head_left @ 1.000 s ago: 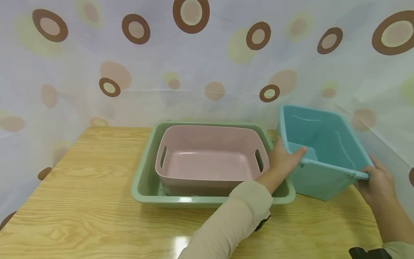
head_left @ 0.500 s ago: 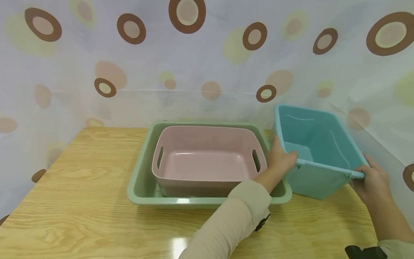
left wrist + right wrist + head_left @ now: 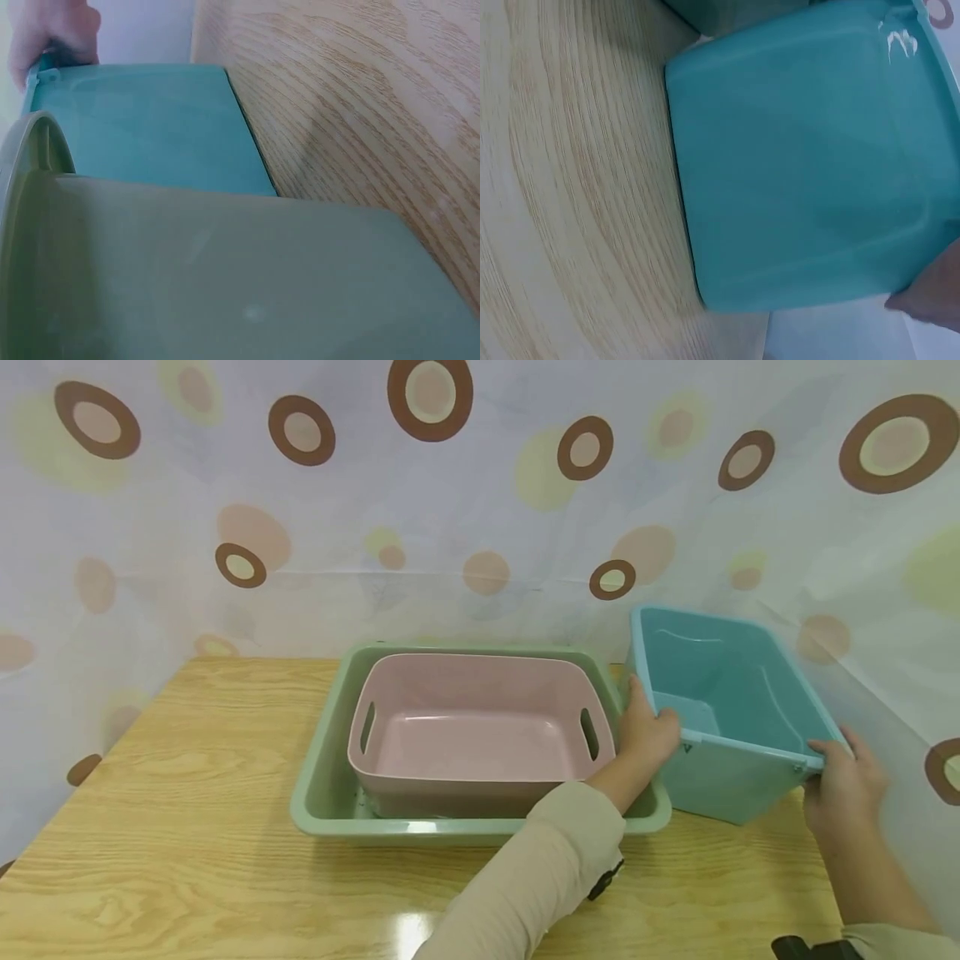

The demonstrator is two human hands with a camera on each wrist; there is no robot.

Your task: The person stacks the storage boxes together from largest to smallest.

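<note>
A blue plastic storage bin [image 3: 731, 777] stands turned at an angle on the table at the right, its open top facing up. My left hand [image 3: 647, 735] holds its left rim near the front corner, thumb on the rim and the other fingers partly hidden. At the front right corner, my right hand [image 3: 847, 781] grips the rim; in the left wrist view the right hand [image 3: 56, 34] shows on that corner. To the left sits a green basin [image 3: 330, 827], with a pink tub [image 3: 480, 739] with two handle slots inside it. My left forearm passes over the basin's front right corner.
The wooden table [image 3: 172, 810] carries all the containers. A patterned sheet [image 3: 337, 510] hangs behind and on both sides, close to the bin. The green basin's wall [image 3: 247, 277] stands right beside the blue bin.
The whole view has shifted slightly, so everything sits a little further left. My right hand has shifted a little at the bin's corner, with its thumb now further over the rim.
</note>
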